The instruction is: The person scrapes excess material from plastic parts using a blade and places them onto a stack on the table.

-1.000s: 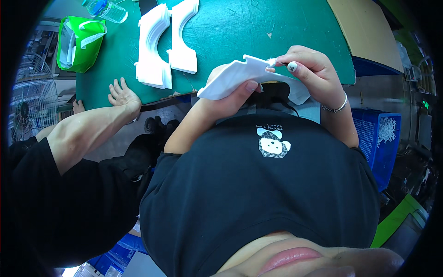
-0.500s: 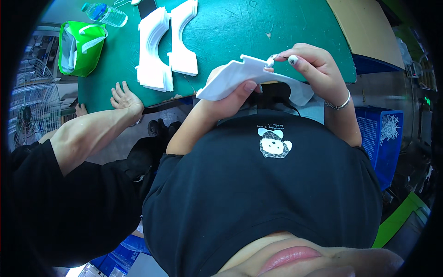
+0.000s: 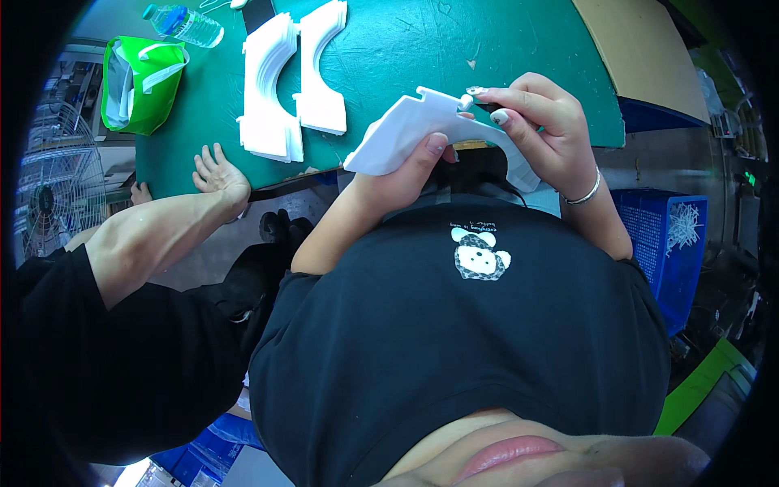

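From the head camera, looking down: the person in a black shirt holds a flat white curved foam piece (image 3: 410, 130) up in front of the chest, just over the near edge of the green table (image 3: 454, 57). The left hand (image 3: 402, 166) is under the piece, fingers curled up around its lower edge, with the thumb pressed on the white face. The right hand (image 3: 540, 122) is at the top right of the piece. Its fingertips are pinched together on the piece's upper corner, and a thin silver bracelet (image 3: 586, 193) sits on that wrist.

On the table, past the hands, lie two stacks of the same white curved foam pieces (image 3: 280, 81), side by side and touching. Further left is a bright green bag with white handles (image 3: 142, 85), and just above it lies a clear plastic water bottle with a blue cap (image 3: 185, 24), on its side. A brown cardboard sheet (image 3: 641, 53) rests on the right end of the table. A blue plastic crate (image 3: 665, 243) stands on the floor to the right.

Another person's open hand (image 3: 215, 174), fingers spread, rests at the table's near edge on the left, well apart from the held piece.
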`<act>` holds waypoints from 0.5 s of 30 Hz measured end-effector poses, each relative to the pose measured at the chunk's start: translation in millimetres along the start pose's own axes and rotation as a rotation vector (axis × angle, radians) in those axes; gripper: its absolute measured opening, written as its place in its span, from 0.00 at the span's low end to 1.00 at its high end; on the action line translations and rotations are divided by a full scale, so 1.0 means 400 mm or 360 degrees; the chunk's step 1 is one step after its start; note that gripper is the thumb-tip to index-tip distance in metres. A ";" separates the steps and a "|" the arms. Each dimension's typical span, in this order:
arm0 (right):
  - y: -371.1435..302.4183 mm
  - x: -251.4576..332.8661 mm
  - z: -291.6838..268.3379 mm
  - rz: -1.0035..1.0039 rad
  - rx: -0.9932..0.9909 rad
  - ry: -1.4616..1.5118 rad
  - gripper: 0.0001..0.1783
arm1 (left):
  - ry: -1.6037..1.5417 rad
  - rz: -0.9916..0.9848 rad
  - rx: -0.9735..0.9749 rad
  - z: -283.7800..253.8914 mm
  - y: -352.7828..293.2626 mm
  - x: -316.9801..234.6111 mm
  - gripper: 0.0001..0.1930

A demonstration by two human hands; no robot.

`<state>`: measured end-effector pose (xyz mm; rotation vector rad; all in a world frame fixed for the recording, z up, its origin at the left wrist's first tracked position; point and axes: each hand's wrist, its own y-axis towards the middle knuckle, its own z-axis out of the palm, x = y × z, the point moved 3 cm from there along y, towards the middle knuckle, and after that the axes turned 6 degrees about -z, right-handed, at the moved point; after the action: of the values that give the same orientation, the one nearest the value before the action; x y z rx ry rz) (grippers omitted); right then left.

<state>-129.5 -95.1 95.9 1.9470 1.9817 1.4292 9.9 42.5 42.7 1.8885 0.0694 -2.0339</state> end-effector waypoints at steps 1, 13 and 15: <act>0.000 0.000 0.002 -0.0001 0.0000 0.0000 0.11 | 0.0031 0.0028 -0.0009 0.000 0.001 0.000 0.12; 0.010 0.001 0.006 0.0204 -0.0019 -0.0625 0.10 | 0.0346 0.0128 0.0035 -0.004 -0.004 0.000 0.12; 0.000 -0.031 -0.002 0.0324 0.0019 -0.0528 0.11 | 0.0460 0.0177 0.0112 -0.003 -0.003 -0.006 0.12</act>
<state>-127.2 -105.3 89.3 2.2688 1.6935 1.0373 10.9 44.5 44.6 2.1666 -0.0332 -1.7010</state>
